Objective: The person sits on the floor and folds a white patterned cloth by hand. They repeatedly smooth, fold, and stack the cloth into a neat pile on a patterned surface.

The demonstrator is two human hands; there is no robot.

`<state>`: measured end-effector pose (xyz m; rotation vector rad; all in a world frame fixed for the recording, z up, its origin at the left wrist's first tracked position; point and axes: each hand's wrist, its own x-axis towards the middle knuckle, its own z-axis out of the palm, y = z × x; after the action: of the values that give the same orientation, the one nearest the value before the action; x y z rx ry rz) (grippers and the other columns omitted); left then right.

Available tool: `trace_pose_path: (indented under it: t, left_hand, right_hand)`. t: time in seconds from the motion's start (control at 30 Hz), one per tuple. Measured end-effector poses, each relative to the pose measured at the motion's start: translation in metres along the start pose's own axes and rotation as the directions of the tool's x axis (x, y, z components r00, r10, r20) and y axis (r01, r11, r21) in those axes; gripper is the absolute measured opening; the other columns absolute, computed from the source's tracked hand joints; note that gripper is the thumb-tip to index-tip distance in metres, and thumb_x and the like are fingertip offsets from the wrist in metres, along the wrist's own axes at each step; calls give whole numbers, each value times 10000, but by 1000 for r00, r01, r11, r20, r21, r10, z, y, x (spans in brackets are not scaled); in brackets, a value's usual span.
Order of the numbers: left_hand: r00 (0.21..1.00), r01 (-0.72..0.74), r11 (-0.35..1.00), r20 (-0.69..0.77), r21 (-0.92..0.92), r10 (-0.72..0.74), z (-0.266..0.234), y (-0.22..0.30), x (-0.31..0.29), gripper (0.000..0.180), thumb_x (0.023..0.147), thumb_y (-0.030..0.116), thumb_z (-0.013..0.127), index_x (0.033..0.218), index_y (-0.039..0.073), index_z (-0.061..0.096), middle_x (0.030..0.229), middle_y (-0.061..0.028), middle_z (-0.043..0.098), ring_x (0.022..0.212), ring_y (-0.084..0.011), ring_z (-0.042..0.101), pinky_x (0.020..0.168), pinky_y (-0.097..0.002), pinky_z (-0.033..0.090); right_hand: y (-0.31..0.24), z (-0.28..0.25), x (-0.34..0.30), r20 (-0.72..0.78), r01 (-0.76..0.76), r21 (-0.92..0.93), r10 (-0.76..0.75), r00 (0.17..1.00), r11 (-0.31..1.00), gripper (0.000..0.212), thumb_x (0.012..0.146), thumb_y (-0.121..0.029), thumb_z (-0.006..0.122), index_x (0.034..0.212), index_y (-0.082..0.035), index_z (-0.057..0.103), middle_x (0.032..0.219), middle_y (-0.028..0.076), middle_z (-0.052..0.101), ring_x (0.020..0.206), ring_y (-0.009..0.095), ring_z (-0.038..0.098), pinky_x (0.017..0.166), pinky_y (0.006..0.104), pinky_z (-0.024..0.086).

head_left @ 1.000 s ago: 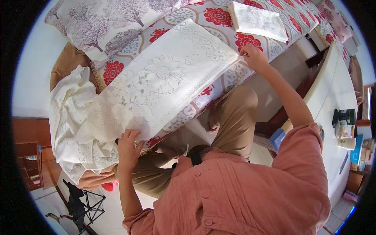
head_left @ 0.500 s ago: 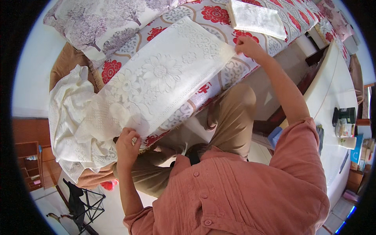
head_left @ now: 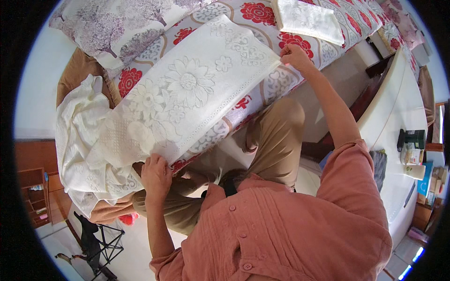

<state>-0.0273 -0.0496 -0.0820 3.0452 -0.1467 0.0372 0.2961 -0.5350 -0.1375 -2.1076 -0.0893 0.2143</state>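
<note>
A white lace cloth with embossed flowers lies slantwise over the seat cover. My right hand pinches its far right corner, fingers closed. At the near edge, my left hand grips the cloth with bent fingers. Left of that hand the rest of the cloth hangs in a crumpled heap over the brown armrest. Between the hands the long edge runs nearly straight.
Under the cloth is a seat cover with red flowers. A folded white cloth rests on it at the back. A tree-print cushion leans at the left. A white table holding jars stands at the right.
The cloth has settled flatter onto the seat cover, and its near edge looks straighter. My left hand has turned slightly, with its back now showing. The right hand has barely moved.
</note>
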Motion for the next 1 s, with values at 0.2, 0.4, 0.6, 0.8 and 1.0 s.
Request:
trace_pose_path:
  t: [0.2,0.4,0.6,0.8,1.0]
  left_hand:
    - [1000,14,1000,-3,17,-14,2,1,-1,111,755,59,676,840,51,607,963,-122,575,917,-354,579,766,-482,470]
    - [998,52,999,34,6,-52,1,1,3,89,765,66,671,835,50,618,965,-122,574,943,-348,584,760,-488,473]
    - [978,-73,997,194,5,70,-5,16,6,103,809,114,674,883,60,627,958,-130,589,922,-360,598,773,-469,487]
    - [996,-88,964,-30,-252,84,-19,69,82,165,885,102,655,1043,53,659,1015,-141,639,945,-368,615,815,-459,503]
    - [976,-6,1000,-220,-14,3,47,57,165,547,979,364,555,1469,132,483,1558,-150,396,1448,-362,342,1171,-589,229]
  right_hand:
    - [6,10,1,-93,28,-185,-45,995,982,238,729,-156,712,905,5,714,800,125,717,754,195,687,714,350,544]
    - [2,4,9,-71,57,-407,-93,993,912,272,776,-244,685,900,-5,719,846,171,731,782,257,716,736,399,552]
    - [9,-37,7,-45,31,-717,-90,995,696,290,778,-259,688,879,13,691,851,205,715,847,342,709,775,442,557]
    - [-60,32,-28,145,438,-459,-421,895,773,327,905,-303,655,1113,-51,668,1216,155,659,1079,356,651,917,430,533]
    - [-56,78,23,35,282,-810,-437,899,514,557,983,-414,562,1436,-96,496,1521,115,456,1427,273,397,1170,499,308]
